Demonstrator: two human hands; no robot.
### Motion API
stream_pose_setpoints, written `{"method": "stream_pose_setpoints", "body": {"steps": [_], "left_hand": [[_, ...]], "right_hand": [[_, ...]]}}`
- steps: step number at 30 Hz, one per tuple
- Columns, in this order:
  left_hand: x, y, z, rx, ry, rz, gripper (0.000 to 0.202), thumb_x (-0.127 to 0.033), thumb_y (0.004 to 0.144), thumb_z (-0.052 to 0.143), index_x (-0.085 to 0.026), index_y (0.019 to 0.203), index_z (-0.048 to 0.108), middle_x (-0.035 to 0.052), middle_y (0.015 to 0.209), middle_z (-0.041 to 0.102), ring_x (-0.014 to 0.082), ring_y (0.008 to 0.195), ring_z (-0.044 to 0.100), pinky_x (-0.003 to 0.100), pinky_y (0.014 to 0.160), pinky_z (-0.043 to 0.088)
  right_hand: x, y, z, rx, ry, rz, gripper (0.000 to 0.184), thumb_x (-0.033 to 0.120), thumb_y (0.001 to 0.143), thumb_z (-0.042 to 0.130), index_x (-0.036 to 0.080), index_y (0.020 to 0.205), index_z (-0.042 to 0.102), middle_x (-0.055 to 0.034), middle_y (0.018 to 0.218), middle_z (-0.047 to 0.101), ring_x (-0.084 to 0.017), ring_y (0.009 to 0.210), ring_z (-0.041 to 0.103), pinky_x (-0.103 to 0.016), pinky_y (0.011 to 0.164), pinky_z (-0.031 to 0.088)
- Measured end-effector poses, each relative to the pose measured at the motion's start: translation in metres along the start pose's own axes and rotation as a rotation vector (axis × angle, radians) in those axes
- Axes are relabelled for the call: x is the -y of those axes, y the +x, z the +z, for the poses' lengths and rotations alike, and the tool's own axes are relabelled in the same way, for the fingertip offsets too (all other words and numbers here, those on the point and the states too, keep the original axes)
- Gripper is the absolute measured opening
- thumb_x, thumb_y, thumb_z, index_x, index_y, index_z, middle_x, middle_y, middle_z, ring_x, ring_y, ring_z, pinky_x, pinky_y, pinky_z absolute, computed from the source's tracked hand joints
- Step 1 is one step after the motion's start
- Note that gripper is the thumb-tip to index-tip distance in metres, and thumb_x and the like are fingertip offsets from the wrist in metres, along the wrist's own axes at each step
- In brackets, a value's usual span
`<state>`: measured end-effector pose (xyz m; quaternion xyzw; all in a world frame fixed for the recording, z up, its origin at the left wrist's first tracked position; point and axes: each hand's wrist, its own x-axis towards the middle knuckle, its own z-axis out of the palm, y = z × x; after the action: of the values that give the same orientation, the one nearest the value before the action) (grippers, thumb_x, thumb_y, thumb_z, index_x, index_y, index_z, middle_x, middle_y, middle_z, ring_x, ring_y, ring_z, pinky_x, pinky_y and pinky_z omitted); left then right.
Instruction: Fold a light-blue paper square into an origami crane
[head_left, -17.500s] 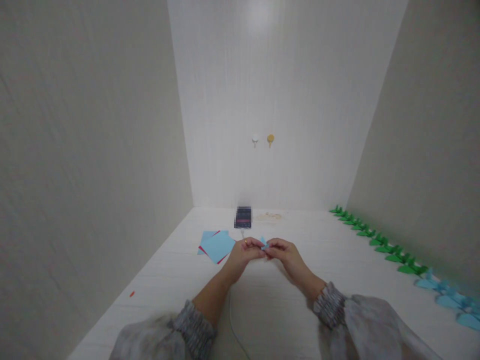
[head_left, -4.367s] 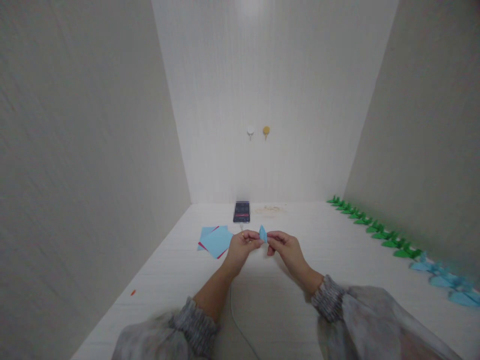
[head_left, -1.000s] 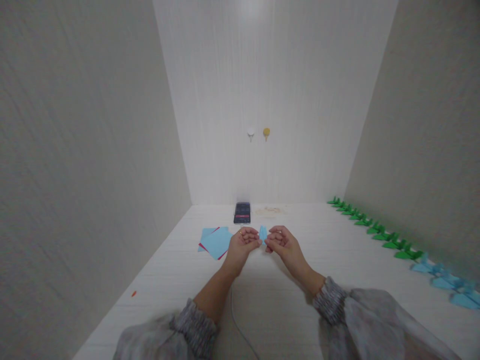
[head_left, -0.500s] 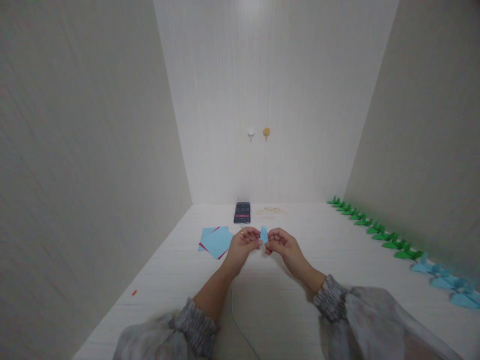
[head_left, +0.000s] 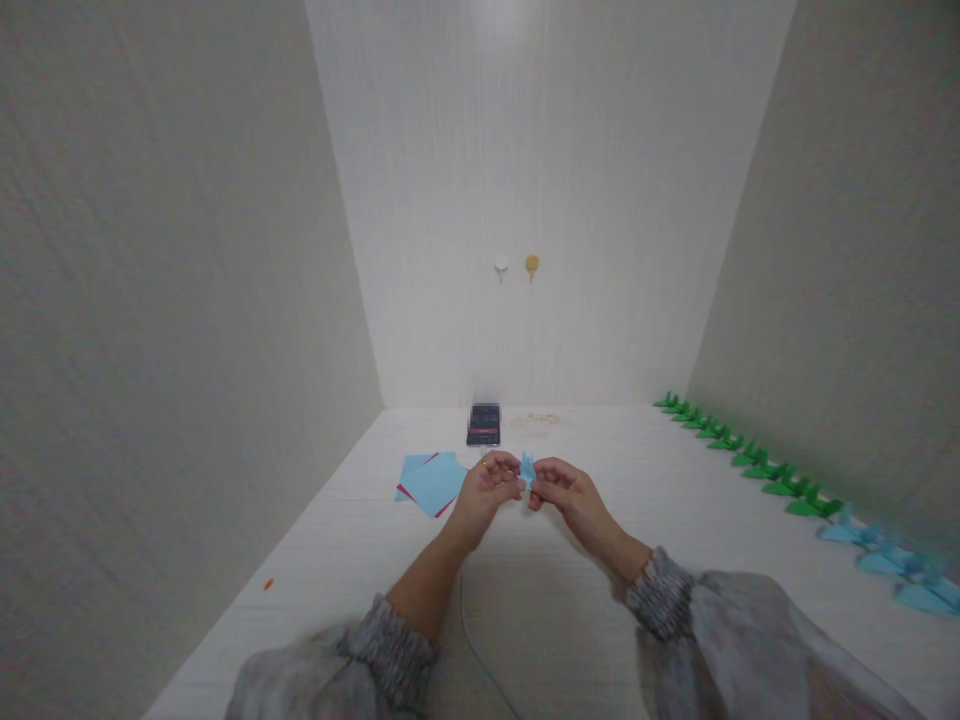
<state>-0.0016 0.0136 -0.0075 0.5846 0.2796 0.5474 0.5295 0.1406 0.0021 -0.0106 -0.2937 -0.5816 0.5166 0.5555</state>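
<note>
Between my two hands, above the middle of the white table, is a small piece of folded light-blue paper (head_left: 527,468) with pointed tips at its top. My left hand (head_left: 489,488) pinches its left side between thumb and fingers; a ring shows on one finger. On the other side, my right hand (head_left: 561,486) grips the paper's right edge with thumb and fingertips. Both hands are closed, and the lower folds are partly hidden by the fingers.
Loose light-blue and red paper sheets (head_left: 433,484) lie left of my hands. Behind them a phone (head_left: 484,425) leans near the back wall, and a white cable (head_left: 472,640) runs towards me. Folded green figures (head_left: 776,480) and blue ones (head_left: 889,558) line the right wall. An orange scrap (head_left: 268,584) lies left.
The top of the blue paper has spread into separate points, where it looked flatter before. Both hands stay in nearly the same place, still pinching it.
</note>
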Motion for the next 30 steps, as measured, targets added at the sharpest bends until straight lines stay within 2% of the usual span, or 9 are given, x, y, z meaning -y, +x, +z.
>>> {"method": "stream_pose_setpoints", "body": {"steps": [6,12,18,24,30], "left_hand": [[0.0010,0.0003,-0.0019,0.017,0.031,-0.020,0.021,-0.025,0.058,0.062,-0.014,0.075,0.057,0.0005,0.062,0.056,0.0091,0.056,0.049,0.023,0.059,0.039],[-0.0006,-0.0009,-0.0028,-0.001,-0.006,-0.080,0.025,-0.021,0.050,0.067,-0.014,0.072,0.058,0.0012,0.067,0.059,0.0109,0.062,0.052,0.024,0.063,0.040],[0.0011,-0.0009,-0.0030,-0.036,0.041,-0.025,0.014,-0.016,0.050,0.064,-0.014,0.062,0.058,-0.0001,0.064,0.057,0.0108,0.061,0.051,0.023,0.061,0.039],[-0.0015,-0.0009,-0.0032,-0.002,0.048,-0.074,0.012,-0.014,0.053,0.058,-0.015,0.065,0.058,-0.0019,0.055,0.056,0.0105,0.054,0.051,0.023,0.057,0.038],[-0.0064,-0.0022,-0.0004,0.018,0.007,-0.028,0.009,-0.018,0.055,0.059,-0.016,0.063,0.057,-0.0021,0.059,0.057,0.0107,0.057,0.051,0.023,0.060,0.039]], "right_hand": [[0.0022,-0.0009,0.0004,0.005,-0.029,0.003,0.015,0.026,0.064,0.057,0.016,0.075,0.055,0.0010,0.054,0.058,-0.012,0.053,0.054,-0.026,0.057,0.041],[0.0011,-0.0009,0.0023,-0.037,0.006,0.002,0.016,0.027,0.063,0.059,0.016,0.074,0.054,0.0008,0.054,0.059,-0.011,0.051,0.054,-0.026,0.057,0.041],[0.0016,-0.0018,0.0012,0.003,-0.033,-0.005,0.015,0.026,0.064,0.058,0.016,0.073,0.054,0.0009,0.054,0.059,-0.012,0.053,0.054,-0.027,0.059,0.042],[-0.0010,0.0003,-0.0025,0.013,-0.050,-0.045,0.011,0.025,0.061,0.059,0.017,0.068,0.056,0.0010,0.057,0.060,-0.013,0.055,0.056,-0.029,0.060,0.043],[0.0062,-0.0004,-0.0014,0.040,-0.109,-0.058,0.008,0.025,0.065,0.055,0.018,0.067,0.058,0.0006,0.060,0.059,-0.013,0.059,0.055,-0.027,0.062,0.043]]}}
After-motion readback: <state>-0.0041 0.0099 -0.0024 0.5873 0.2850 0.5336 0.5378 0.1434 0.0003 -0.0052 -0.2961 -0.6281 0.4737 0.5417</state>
